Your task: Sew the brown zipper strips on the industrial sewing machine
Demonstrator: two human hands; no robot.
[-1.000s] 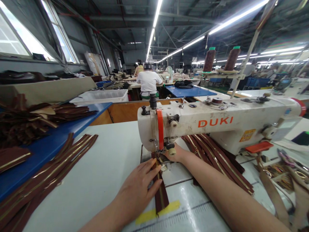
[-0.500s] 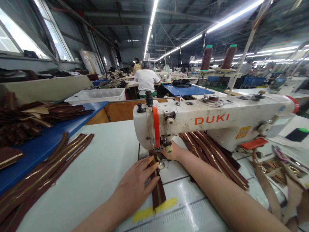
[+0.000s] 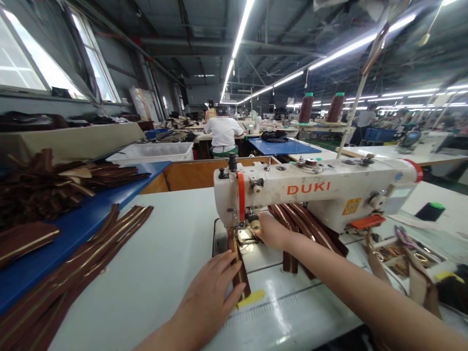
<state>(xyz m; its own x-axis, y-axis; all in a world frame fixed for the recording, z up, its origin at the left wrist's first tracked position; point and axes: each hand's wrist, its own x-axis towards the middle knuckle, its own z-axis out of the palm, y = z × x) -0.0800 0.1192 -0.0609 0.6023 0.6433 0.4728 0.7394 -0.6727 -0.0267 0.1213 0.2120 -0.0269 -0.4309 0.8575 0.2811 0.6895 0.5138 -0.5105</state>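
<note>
A brown zipper strip with gold teeth runs under the needle area of the white sewing machine. My left hand lies on the strip in front of the needle, fingers stretched out and resting along it. To the right of the needle, my right hand reaches in beside the cream tension knob and a metal guide plate. Its fingertips are partly hidden there, and whether they grip anything cannot be made out. A strip of yellow tape marks the table below the zipper's near end.
More zipper strips lie at left, and others behind my right forearm. Brown pieces are heaped on a blue table. A parts tray with metal bits and scissors stands right. A person sits ahead.
My right hand has drawn back slightly from the needle toward the knob's right side, baring the metal plate. My left hand has slid a little nearer along the strip. The camera view has shifted.
</note>
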